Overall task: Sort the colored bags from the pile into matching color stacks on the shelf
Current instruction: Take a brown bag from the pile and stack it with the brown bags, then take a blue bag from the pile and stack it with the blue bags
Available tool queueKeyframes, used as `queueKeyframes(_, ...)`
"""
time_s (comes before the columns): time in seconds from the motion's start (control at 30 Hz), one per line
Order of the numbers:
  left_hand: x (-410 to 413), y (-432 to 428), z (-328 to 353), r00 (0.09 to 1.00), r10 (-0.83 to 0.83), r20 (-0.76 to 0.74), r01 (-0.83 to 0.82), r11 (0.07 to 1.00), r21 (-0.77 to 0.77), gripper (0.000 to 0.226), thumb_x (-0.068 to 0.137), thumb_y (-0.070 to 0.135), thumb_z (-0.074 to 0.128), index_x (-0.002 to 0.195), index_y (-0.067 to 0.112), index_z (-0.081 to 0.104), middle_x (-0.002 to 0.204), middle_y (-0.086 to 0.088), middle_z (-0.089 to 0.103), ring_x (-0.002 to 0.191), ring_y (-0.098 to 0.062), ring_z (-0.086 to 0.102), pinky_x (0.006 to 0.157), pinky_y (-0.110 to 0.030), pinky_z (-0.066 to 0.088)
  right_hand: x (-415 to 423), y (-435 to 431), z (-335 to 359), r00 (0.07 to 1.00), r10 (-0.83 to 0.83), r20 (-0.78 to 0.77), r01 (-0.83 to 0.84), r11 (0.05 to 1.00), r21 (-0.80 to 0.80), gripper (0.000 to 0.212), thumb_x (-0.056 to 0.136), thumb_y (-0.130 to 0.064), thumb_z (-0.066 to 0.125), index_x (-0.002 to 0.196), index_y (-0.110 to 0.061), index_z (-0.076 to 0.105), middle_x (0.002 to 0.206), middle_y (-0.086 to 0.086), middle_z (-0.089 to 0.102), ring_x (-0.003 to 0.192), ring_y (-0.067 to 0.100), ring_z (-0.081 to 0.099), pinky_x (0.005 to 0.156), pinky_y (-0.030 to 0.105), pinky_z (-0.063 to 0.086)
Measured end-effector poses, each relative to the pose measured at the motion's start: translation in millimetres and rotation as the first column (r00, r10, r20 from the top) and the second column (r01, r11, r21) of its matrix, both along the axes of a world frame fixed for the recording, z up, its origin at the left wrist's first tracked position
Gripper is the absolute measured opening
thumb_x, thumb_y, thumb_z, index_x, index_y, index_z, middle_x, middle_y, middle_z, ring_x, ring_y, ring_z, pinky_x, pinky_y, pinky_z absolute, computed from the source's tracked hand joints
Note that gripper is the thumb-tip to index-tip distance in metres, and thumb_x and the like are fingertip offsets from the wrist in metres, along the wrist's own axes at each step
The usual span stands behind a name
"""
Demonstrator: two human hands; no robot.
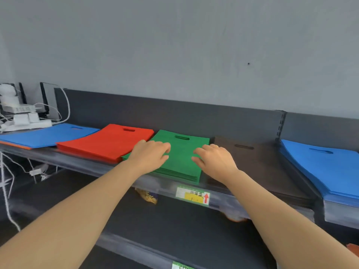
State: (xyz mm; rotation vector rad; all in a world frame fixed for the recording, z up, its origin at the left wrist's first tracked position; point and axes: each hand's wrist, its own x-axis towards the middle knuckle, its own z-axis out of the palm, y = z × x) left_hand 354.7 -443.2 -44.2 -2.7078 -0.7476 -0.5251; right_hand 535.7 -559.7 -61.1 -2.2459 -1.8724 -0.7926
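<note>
Sorted bags on the shelf (77, 162): the left hand (149, 152) and right hand (213, 160) rest on the green stack (180, 152), one at each side edge, fingers loosely bent and gripping nothing. The red stack (108, 141) lies just left of it, the brown stack (258, 164) just right, and blue stacks (48, 134) lie at both ends.

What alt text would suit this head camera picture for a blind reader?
A person's left hand and right hand rest on a green stack of flat bags on a dark shelf. A red stack and blue bags lie to its left, a brown stack and another blue stack to its right.
</note>
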Motion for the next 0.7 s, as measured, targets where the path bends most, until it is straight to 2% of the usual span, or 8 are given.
queueKeyframes(0.17,-106.8,69.4,1.2,0.986,0.167,-0.010,-0.167,0.985,0.043,0.022,0.096,0.033,0.043,0.115,0.024,0.051,0.108,0.006,0.062,0.102,-0.020,0.057,0.085,-0.035,0.040,-81.9,88.5,6.6,0.990,0.139,-0.011,-0.139,0.990,-0.007,0.041,0.099,-0.043,0.035,0.128,-0.020,0.053,0.120,0.002,0.059,0.112,0.026,0.054,0.087,0.037,0.045)
queueKeyframes(0.3,-202.2,132.1,3.8,0.962,0.273,-0.012,-0.272,0.961,0.040,0.021,0.096,0.034,0.042,0.111,0.024,0.052,0.105,0.006,0.062,0.099,-0.019,0.057,0.084,-0.035,0.040,-161.0,159.2,5.8,0.977,0.211,-0.008,-0.211,0.977,0.001,0.040,0.098,-0.045,0.036,0.125,-0.020,0.052,0.116,0.002,0.059,0.111,0.027,0.054,0.086,0.037,0.044)
queueKeyframes(0.4,-262.5,178.8,4.7,0.942,0.334,-0.038,-0.331,0.941,0.066,0.025,0.096,0.036,0.041,0.116,0.026,0.052,0.110,0.007,0.062,0.104,-0.018,0.056,0.083,-0.034,0.039,-216.4,207.8,5.2,0.970,0.243,-0.015,-0.243,0.970,-0.013,0.040,0.098,-0.045,0.037,0.126,-0.020,0.051,0.119,0.002,0.058,0.113,0.027,0.053,0.088,0.038,0.043)
queueKeyframes(0.53,-320.3,228.7,3.4,0.921,0.389,-0.039,-0.385,0.920,0.077,0.029,0.096,0.034,0.038,0.122,0.029,0.052,0.118,0.009,0.061,0.110,-0.018,0.055,0.088,-0.034,0.037,-271.1,263.9,5.5,0.953,0.300,-0.035,-0.301,0.953,-0.026,0.037,0.098,-0.042,0.038,0.123,-0.020,0.053,0.117,0.002,0.058,0.112,0.027,0.053,0.086,0.037,0.043)
queueKeyframes(0.7,-362.9,286.6,-3.9,0.914,0.403,-0.046,-0.401,0.915,0.047,0.026,0.095,0.033,0.039,0.116,0.030,0.055,0.109,0.010,0.064,0.106,-0.016,0.056,0.087,-0.033,0.037,-318.0,330.0,6.4,0.940,0.330,-0.086,-0.336,0.940,-0.069,0.034,0.097,-0.039,0.038,0.122,-0.020,0.053,0.113,0.003,0.060,0.108,0.027,0.054,0.083,0.038,0.046)
